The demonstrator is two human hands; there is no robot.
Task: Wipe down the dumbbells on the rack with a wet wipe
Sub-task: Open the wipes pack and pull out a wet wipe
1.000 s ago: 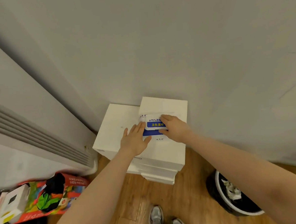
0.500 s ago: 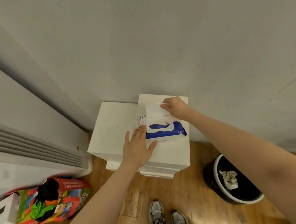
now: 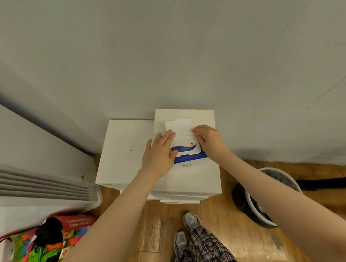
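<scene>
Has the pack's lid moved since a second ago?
Yes. The lid was shut flat on the wipe pack; now it stands flipped open toward the wall, with the right hand beside it.

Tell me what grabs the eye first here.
Both hands meet on the wet wipe pack with its lid flipped open, atop stacked white boxes against the wall: left hand flat on it, right hand at the opening. A bin stands at right.

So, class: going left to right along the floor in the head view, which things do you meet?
White heater → colourful red bag → stacked white boxes → bin with the white rim.
</scene>
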